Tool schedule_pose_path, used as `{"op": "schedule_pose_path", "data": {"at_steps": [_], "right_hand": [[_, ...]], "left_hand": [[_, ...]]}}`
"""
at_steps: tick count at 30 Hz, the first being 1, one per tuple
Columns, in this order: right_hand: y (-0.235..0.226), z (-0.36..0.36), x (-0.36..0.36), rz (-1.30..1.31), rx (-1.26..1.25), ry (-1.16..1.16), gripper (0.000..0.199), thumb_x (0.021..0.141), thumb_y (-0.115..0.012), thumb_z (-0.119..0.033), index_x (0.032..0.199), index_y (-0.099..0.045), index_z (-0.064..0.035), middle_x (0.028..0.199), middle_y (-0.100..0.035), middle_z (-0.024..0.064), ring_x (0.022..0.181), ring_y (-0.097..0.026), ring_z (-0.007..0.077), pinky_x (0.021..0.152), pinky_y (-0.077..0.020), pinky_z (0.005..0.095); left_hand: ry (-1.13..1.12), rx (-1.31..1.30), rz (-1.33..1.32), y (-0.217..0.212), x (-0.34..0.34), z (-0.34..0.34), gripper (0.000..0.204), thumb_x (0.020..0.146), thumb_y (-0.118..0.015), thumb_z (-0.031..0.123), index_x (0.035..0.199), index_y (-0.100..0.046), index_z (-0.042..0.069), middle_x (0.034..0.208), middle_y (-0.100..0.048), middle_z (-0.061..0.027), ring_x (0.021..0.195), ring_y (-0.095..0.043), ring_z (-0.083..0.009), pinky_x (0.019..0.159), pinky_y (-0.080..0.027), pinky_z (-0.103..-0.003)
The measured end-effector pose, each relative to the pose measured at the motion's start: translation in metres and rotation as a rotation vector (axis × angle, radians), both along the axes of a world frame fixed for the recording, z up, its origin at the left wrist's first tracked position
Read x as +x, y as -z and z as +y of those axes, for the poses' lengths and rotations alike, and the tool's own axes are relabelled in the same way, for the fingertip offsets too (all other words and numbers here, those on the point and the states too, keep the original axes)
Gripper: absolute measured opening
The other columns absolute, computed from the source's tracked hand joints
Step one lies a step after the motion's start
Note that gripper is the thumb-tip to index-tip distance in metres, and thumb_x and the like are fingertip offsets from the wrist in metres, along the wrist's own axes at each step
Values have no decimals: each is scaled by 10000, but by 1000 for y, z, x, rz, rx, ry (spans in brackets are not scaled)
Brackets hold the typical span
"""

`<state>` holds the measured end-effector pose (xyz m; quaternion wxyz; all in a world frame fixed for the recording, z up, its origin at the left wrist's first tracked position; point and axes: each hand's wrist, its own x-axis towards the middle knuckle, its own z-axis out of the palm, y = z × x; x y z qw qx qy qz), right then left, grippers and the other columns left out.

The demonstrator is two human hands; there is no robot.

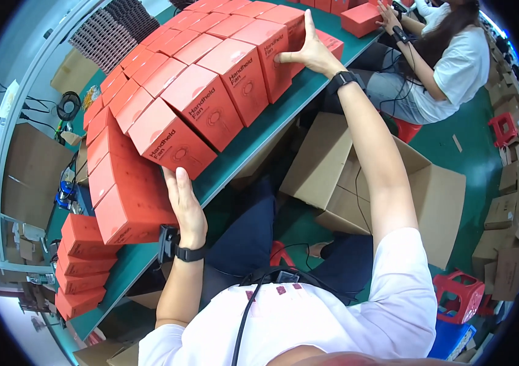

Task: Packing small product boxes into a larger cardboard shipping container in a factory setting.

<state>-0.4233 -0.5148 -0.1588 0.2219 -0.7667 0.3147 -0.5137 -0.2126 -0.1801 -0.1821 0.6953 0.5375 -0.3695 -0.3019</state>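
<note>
Rows of red handheld fan boxes (214,116) stand packed together on the green table, their printed fronts toward me. My left hand (186,207) is open, fingers straight and held together, its edge by the lower corner of a front box (173,145). Beside that hand, another red box (131,210) sits at a different angle from the main rows. My right hand (313,53) is spread at the right end of the front row. Its thumb lies against the front of an end box (268,58), and one finger points up past the box's edge.
Several red boxes (82,265) stand stacked at the table's near left end. An open cardboard carton (388,189) is on the floor to the right. Beyond it sits a co-worker (449,73) with a hand at another red box (360,19). Red stools (460,296) stand at right.
</note>
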Motion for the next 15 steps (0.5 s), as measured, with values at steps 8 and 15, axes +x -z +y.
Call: {"op": "schedule_pose_path", "data": {"at_steps": [8, 15], "right_hand": [[2, -40, -34, 74, 210, 28, 1233, 779, -702, -631, 1520, 48, 9, 1408, -459, 242, 1316, -447, 323, 1073, -347, 412], [-53, -79, -5, -172, 830, -754, 776, 884, -499, -664, 1408, -472, -92, 1438, -467, 142, 1342, -373, 301, 1061, -330, 482]], "left_hand": [[-107, 80, 77, 6, -14, -3, 785, 1010, -285, 555, 1544, -26, 41, 1597, -110, -138, 1481, -83, -267, 1182, 11, -410], [-160, -1, 318, -5, -4, -34, 892, 930, -275, 722, 1463, -303, 8, 1494, -326, -139, 1361, -311, -272, 1141, -208, -380]]}}
